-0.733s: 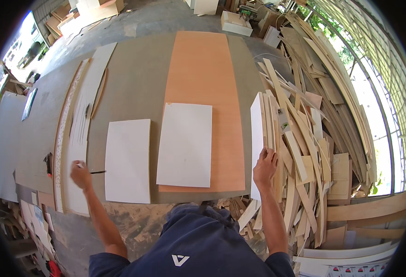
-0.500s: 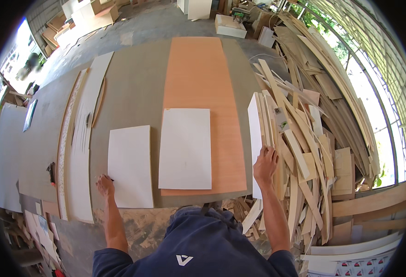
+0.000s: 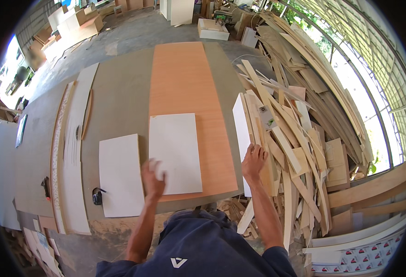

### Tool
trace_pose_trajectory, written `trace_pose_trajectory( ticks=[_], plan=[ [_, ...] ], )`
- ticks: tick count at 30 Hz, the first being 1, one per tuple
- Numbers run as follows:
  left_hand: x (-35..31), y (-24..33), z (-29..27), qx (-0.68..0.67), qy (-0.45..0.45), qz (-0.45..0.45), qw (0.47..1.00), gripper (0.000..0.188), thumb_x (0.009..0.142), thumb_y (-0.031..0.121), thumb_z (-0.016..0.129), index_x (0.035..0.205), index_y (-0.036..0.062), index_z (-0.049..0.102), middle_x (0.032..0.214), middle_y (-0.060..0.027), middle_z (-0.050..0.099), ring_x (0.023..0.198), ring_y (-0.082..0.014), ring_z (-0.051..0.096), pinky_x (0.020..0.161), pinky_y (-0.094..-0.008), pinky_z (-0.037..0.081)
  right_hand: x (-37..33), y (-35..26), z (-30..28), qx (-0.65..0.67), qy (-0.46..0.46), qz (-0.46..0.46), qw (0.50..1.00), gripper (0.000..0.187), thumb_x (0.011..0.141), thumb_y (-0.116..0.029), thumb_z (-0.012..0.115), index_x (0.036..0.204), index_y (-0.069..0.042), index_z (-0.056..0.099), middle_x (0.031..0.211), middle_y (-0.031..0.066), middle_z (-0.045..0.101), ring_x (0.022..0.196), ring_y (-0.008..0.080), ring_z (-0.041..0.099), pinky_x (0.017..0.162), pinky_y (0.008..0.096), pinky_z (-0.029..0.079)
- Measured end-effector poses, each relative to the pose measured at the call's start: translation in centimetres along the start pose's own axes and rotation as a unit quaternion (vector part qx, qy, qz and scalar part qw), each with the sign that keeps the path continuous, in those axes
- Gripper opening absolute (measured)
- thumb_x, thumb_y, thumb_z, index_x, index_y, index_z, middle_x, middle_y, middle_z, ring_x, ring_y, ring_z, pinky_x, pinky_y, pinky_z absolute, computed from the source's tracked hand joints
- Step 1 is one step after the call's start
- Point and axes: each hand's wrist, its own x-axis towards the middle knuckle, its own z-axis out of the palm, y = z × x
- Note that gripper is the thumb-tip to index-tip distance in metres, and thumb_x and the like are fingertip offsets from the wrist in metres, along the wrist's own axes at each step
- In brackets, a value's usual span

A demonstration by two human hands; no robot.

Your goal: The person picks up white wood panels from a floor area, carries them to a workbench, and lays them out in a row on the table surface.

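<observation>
My left hand [image 3: 153,180] is over the left edge of a white rectangular panel [image 3: 176,152], blurred, its fingers apart and holding nothing. That panel lies partly on a long orange sheet [image 3: 184,83]. A second white panel [image 3: 120,177] lies left of it. Beside that panel's left edge rests a small dark tape measure [image 3: 97,196]. On the right, my right hand [image 3: 254,162] has its fingers curled over the top edge of a white board [image 3: 241,124] standing on its long edge. Wooden strips lie against this board; its lower part is hidden.
Long white strips [image 3: 76,180] lie along the left of the brown worktable [image 3: 120,92]. A dark cutter-like tool [image 3: 45,188] sits beyond them. Heaped offcut strips [image 3: 299,152] crowd the right side. Stacked boards [image 3: 329,87] lean farther right.
My left hand has let go of the tape measure and moved right, to the middle panel. The tape measure now lies uncovered. My right hand stays at the standing board; the view has shifted slightly.
</observation>
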Motion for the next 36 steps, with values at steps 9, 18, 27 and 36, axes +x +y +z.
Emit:
trace_pose_trajectory(
  ticks=[9, 18, 27, 36],
  plan=[
    [0.3, 12.8, 8.2, -0.181, -0.244, 0.124, 0.945, 0.050, 0.083, 0.011, 0.066, 0.131, 0.0076, 0.051, 0.144, -0.0208, 0.038, 0.133, -0.0392, 0.037, 0.110, -0.0485, 0.032, 2.0, -3.5, -2.2, 0.133, -0.088, 0.131, 0.979, 0.029, 0.076, 0.001, 0.064, 0.102, 0.003, 0.053, 0.101, 0.0176, 0.050, 0.101, 0.0378, 0.052, 0.090, 0.0494, 0.039],
    [-1.4, 3.4, 3.9, 0.008, -0.017, -0.219, 0.976, 0.078, 0.073, 0.023, 0.078, 0.139, 0.0064, 0.040, 0.147, -0.0249, 0.026, 0.138, -0.0417, 0.023, 0.112, -0.0544, 0.020, 3.2, -3.4, -4.3, 0.308, -0.087, 0.148, 0.936, 0.030, 0.085, -0.006, 0.063, 0.113, 0.001, 0.054, 0.106, 0.0195, 0.057, 0.099, 0.0372, 0.056, 0.084, 0.0482, 0.046],
    [-6.7, 1.1, 2.3, 0.070, -0.079, -0.285, 0.953, 0.110, 0.066, 0.049, 0.084, 0.152, 0.0126, 0.027, 0.150, -0.0269, 0.020, 0.140, -0.0422, 0.017, 0.112, -0.0560, 0.016, -1.3, -3.9, 8.5, 0.523, -0.181, 0.320, 0.769, 0.022, 0.085, -0.006, 0.065, 0.103, 0.006, 0.067, 0.080, 0.0130, 0.067, 0.075, 0.0188, 0.061, 0.070, 0.0321, 0.048],
    [-7.4, 0.8, 2.2, 0.061, -0.038, -0.294, 0.953, 0.113, 0.061, 0.046, 0.088, 0.151, 0.0115, 0.030, 0.149, -0.0247, 0.024, 0.137, -0.0406, 0.022, 0.112, -0.0511, 0.019, -2.0, -8.5, 7.9, 0.242, -0.214, 0.251, 0.913, 0.046, 0.083, -0.021, 0.068, 0.121, 0.003, 0.060, 0.117, 0.0213, 0.059, 0.108, 0.0363, 0.056, 0.095, 0.0440, 0.045]
  ],
)
